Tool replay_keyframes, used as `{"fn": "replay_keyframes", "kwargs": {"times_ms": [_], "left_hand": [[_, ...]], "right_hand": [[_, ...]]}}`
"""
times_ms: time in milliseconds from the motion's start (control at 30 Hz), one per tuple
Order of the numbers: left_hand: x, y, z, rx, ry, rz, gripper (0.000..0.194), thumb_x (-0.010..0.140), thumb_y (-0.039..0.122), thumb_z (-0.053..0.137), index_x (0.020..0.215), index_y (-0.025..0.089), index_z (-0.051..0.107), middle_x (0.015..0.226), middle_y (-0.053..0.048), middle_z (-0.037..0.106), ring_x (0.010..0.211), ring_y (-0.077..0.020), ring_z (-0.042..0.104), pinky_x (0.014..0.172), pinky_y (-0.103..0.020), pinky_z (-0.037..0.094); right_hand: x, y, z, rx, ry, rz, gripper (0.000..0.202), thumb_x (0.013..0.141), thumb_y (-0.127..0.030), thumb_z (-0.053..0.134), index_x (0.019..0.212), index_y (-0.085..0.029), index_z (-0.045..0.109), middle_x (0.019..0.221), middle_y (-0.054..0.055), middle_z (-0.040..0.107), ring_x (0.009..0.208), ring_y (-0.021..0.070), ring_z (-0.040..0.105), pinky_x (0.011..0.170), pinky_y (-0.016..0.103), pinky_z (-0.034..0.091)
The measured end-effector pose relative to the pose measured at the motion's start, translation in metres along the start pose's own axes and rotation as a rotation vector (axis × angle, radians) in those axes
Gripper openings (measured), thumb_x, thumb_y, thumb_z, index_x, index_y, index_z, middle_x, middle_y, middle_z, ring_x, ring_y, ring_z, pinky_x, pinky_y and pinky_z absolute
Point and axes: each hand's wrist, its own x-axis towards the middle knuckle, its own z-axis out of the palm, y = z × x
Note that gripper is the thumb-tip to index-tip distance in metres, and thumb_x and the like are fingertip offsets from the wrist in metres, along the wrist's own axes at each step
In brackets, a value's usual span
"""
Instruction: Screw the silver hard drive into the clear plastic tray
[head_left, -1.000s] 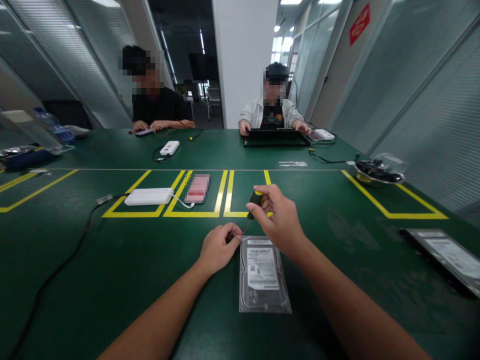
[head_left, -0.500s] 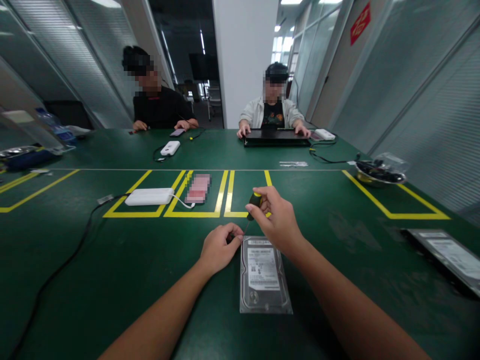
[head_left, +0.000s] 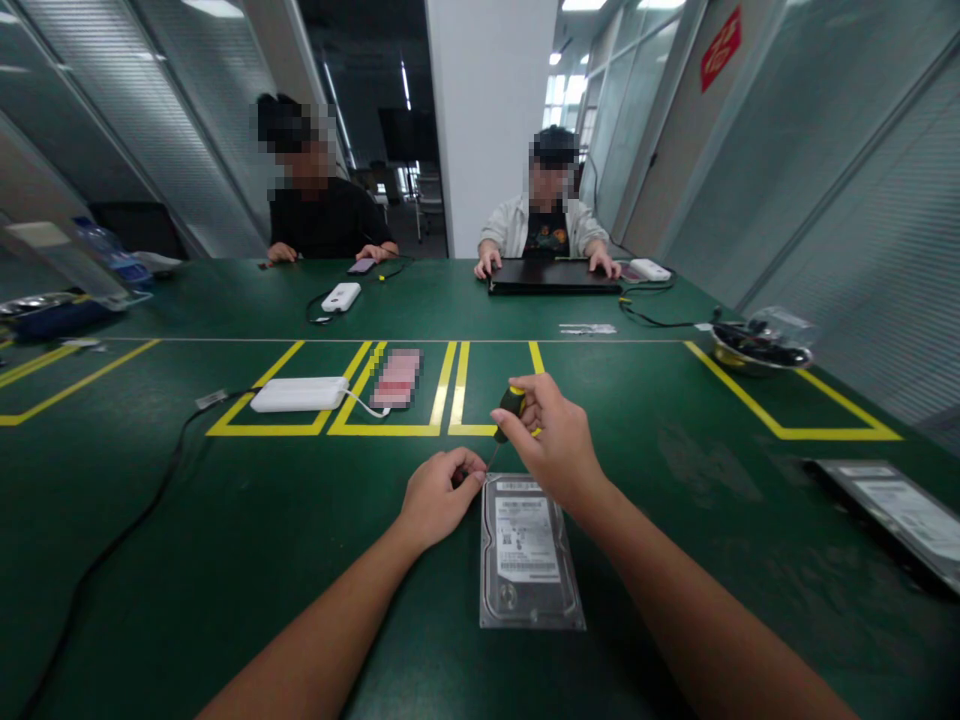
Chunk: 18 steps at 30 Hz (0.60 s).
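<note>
A silver hard drive [head_left: 527, 560] with a white label lies flat on the green table [head_left: 300, 560] in front of me. My right hand [head_left: 555, 440] is wrapped round the dark green and yellow handle of a screwdriver [head_left: 511, 402]. The screwdriver is tilted, and its thin shaft comes down to the drive's far left corner. At that same corner is my left hand [head_left: 442, 495], its thumb and fingers curled together near the tip. What these fingers pinch, if anything, is too small to make out.
A second drive [head_left: 907, 510] lies at the right edge. Beyond the yellow tape are a white power bank [head_left: 300, 394], a phone [head_left: 397, 378] and a bowl of cables [head_left: 761, 345]. Two people sit across the table, one with hands on a black panel [head_left: 553, 276].
The person across on the left has shifted their head slightly to the right. My hands, the screwdriver and the drive show almost no movement.
</note>
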Motion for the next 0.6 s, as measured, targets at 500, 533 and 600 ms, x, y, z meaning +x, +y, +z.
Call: {"fn": "replay_keyframes", "kwargs": {"times_ms": [500,533,600], "left_hand": [[0.0,0.0,-0.001,-0.002,0.003,-0.003,0.009,0.083,0.025,0.061,0.089,0.022,0.067,0.083,0.001,0.067,0.077,-0.017,0.058,0.067,-0.027,0.041],[0.0,0.0,-0.001,-0.001,0.004,-0.002,0.009,0.083,0.025,0.061,0.089,0.022,0.067,0.083,0.001,0.067,0.077,-0.017,0.058,0.068,-0.027,0.041],[0.0,0.0,-0.001,0.003,0.004,0.0,0.009,0.083,0.024,0.061,0.089,0.023,0.067,0.084,0.002,0.067,0.078,-0.0171,0.058,0.068,-0.027,0.041]], "right_hand": [[0.001,-0.012,-0.006,-0.037,0.028,-0.085,0.016,0.089,-0.029,0.061,0.1,-0.017,0.061,0.087,0.004,0.062,0.07,0.0135,0.056,0.066,0.027,0.043],[0.001,-0.012,-0.007,-0.027,0.017,-0.087,0.016,0.089,-0.029,0.061,0.1,-0.017,0.061,0.087,0.004,0.062,0.07,0.0136,0.056,0.066,0.027,0.043],[0.002,-0.014,-0.008,-0.008,-0.007,-0.095,0.017,0.089,-0.029,0.061,0.101,-0.017,0.061,0.086,0.003,0.062,0.072,0.0137,0.056,0.067,0.026,0.043]]}}
